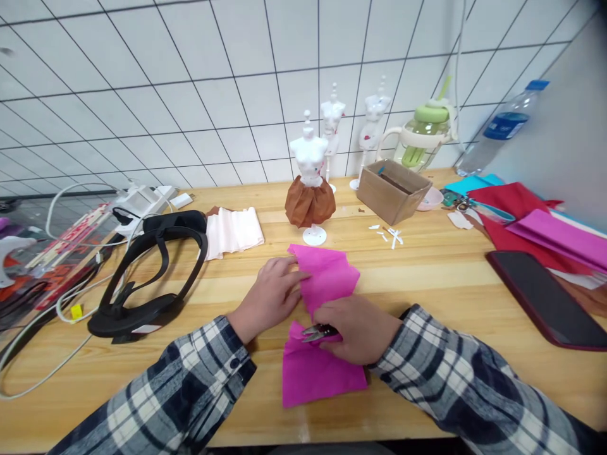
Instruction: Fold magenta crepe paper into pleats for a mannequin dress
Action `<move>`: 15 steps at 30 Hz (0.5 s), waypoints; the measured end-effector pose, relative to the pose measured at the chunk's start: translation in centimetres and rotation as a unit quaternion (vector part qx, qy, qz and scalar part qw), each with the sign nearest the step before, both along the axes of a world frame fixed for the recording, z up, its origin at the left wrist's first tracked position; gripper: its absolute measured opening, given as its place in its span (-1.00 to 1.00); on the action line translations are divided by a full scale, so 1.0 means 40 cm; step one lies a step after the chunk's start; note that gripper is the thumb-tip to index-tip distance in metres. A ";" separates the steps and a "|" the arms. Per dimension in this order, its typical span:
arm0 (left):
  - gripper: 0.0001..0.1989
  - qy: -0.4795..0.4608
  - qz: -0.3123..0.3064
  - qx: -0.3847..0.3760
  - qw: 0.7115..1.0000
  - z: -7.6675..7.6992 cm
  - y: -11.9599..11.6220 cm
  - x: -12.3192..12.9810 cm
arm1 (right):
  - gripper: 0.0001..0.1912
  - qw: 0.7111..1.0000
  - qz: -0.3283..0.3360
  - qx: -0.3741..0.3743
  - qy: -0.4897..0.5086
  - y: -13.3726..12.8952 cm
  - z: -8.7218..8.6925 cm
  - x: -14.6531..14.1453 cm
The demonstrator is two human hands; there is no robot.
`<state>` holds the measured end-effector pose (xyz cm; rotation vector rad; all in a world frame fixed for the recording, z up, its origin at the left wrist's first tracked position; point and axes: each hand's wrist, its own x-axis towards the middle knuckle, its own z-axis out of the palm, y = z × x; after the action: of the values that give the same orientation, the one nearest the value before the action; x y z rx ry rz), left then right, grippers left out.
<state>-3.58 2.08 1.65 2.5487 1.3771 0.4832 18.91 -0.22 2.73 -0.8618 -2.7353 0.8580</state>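
On the wooden table before me lie an upper bright pink sheet (pixel 329 272) and a lower pink sheet (pixel 322 373), of thin cloth or crepe paper; whether they join under my hand is hidden. My left hand (pixel 272 297) has its fingers curled at the left edge of the upper sheet, pinching it. In my right hand (pixel 360 328) is a pair of thread snips (pixel 320 332), blades pointing left over the top of the lower sheet. A small white dress form (pixel 309 155) with a gathered brown skirt (pixel 310 202) stands just behind.
Two more white dress forms (pixel 374 117) stand at the back, near a cardboard box (pixel 396 196) and white scraps (pixel 393 237). A phone (pixel 545 297) and red cloth (pixel 507 221) lie right. Left are a black headset frame (pixel 156 284), pale cloth (pixel 234 232) and cables.
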 end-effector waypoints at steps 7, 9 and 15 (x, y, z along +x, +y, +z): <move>-0.83 -0.080 0.090 -0.003 0.993 0.021 0.002 -0.030 | -0.72 0.974 -0.014 -0.211 0.080 0.034 0.020 0.039; -0.91 -0.155 0.089 -0.056 0.982 0.038 -0.010 -0.030 | -0.64 0.946 -0.100 -0.260 0.167 0.058 0.036 0.080; -0.80 -0.541 0.149 -0.408 0.720 0.075 -0.033 -0.037 | -0.54 0.791 -0.446 -0.029 0.418 0.169 0.041 0.275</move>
<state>-5.07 0.74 4.63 0.9570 1.0802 0.9284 29.89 6.53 4.37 -1.2184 -1.3046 0.8008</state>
